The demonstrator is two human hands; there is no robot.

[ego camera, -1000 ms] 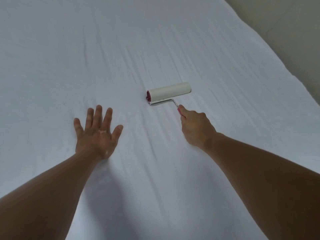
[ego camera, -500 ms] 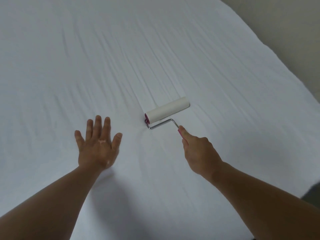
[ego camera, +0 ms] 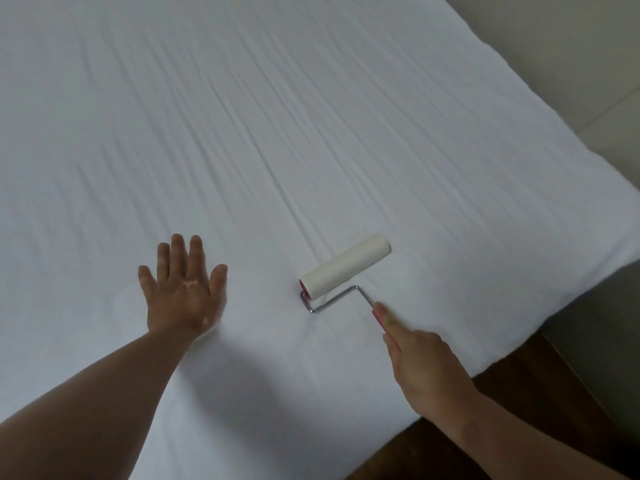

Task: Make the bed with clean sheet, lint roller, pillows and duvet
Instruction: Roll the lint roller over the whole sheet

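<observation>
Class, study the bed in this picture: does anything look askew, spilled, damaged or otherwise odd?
Only the sheet stands out: long creases run diagonally across it, from the far side toward the lint roller, so it is not yet smooth. No stain, tear or spill shows.

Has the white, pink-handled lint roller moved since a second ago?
Yes, pulled nearer: the lint roller was beyond the fingertips of the flat left hand, and now lies level with it.

Matt white cloth sheet (ego camera: 311, 133), finely creased; lint roller (ego camera: 344, 266) has matt paper drum, shiny metal wire frame, pink plastic handle.
</observation>
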